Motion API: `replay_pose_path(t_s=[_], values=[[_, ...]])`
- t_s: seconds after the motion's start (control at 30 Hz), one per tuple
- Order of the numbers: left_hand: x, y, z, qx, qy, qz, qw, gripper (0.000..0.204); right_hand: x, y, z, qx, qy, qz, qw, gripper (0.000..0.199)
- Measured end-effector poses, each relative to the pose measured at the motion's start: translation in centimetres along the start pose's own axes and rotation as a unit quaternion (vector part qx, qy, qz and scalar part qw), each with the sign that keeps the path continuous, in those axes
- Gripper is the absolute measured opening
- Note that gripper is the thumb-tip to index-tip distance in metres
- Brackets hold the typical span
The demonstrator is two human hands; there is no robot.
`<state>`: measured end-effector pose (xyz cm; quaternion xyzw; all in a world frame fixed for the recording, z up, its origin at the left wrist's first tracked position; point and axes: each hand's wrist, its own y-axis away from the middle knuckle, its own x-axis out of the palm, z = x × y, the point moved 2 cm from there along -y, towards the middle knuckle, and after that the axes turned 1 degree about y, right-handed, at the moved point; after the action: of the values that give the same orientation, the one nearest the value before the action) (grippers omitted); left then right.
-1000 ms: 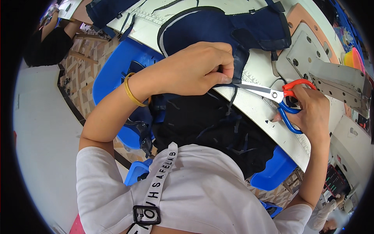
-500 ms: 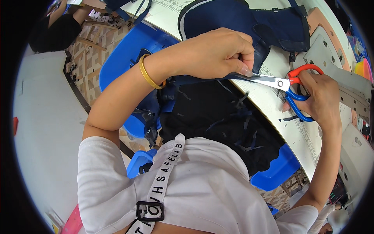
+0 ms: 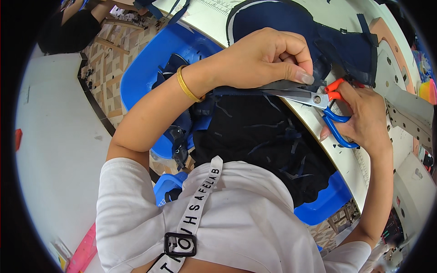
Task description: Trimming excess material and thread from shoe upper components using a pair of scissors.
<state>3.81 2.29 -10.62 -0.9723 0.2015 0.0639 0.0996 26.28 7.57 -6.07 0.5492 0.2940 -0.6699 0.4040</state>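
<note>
My left hand (image 3: 273, 61) pinches the edge of a dark navy fabric strip (image 3: 241, 91) between thumb and fingers, over the table's front edge. In my right hand (image 3: 371, 116) is a pair of scissors (image 3: 317, 98) with red and blue handles. Its blades point left along the strip, just below my left thumb; their tips are hard to make out against the cloth. Beyond my left hand lies a navy garment piece (image 3: 277, 20) with a rounded padded cup and white edging. Where the strip joins this piece is hidden by my hand.
A blue tub (image 3: 143, 68) with dark pieces stands left of the table. Black cloth (image 3: 236, 132) strewn with thin scraps covers my lap, and a blue bin (image 3: 314, 211) sits lower right. White machine parts (image 3: 409, 109) stand at the right. Another person (image 3: 68, 32) is at upper left.
My right hand and the scissors have moved left, closer to my left hand, with the blades further along the strip. My left hand keeps its pinch. The whole view has shifted slightly.
</note>
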Motion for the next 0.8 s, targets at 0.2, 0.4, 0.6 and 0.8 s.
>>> replay_pose_path(t_s=[0.2, 0.4, 0.6, 0.8], values=[[0.0, -0.2, 0.1, -0.002, 0.056, -0.004, 0.998, 0.01, 0.2, -0.7, 1.4, 0.005, -0.043, 0.013, 0.999, 0.057], [-0.2, -0.1, 0.0, -0.04, 0.13, 0.006, 0.991, 0.011, 0.4, -0.9, 2.4, -0.012, -0.053, -0.016, 0.998, 0.054], [-0.3, -0.4, 0.2, -0.045, 0.15, 0.013, 0.988, 0.012, 1.6, -0.8, 2.8, -0.037, -0.057, -0.093, 0.993, 0.052], [-2.6, -0.7, -3.3, -0.198, 0.147, 0.116, 0.962, 0.016, 1.6, 1.3, 4.0, -0.055, -0.004, 0.024, 0.998, 0.052]])
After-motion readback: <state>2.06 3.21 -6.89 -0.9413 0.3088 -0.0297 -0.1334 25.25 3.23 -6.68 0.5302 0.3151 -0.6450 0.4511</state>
